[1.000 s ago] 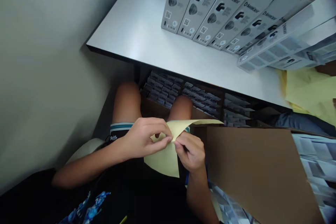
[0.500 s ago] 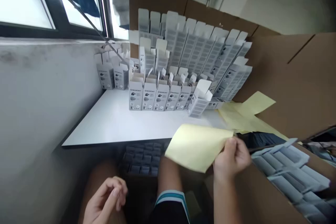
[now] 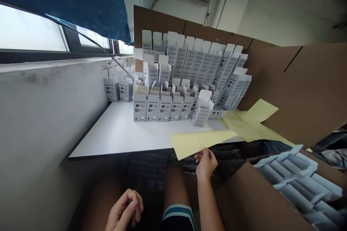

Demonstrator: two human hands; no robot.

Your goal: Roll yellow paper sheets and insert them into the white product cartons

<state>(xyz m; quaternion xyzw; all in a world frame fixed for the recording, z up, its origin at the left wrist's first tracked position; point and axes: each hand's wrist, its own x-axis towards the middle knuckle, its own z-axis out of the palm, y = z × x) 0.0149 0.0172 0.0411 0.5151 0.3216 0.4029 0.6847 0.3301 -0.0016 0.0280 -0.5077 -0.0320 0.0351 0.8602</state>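
Note:
My right hand [image 3: 206,164] pinches the lower edge of a yellow paper sheet [image 3: 199,142], which stretches flat and slightly tilted just over the front edge of the white table [image 3: 114,133]. Low in the view, above my lap, my left hand [image 3: 126,207] is closed with its fingers curled and nothing visible in it. Behind the sheet, small white-and-grey cartons [image 3: 165,110] with raised flaps stand in a row. One open carton [image 3: 202,110] leans at the right end of that row.
More yellow sheets [image 3: 252,119] lie at the table's right end. A big cardboard box [image 3: 260,191] at the lower right holds pale divider inserts [image 3: 300,177]. Brown cardboard panels [image 3: 306,86] stand behind the cartons. More cartons [image 3: 111,88] stand by the left wall.
My right hand has moved left with the yellow sheet, which is now flatter and over the table edge. My left hand has shifted slightly right and down. The view has tilted upward.

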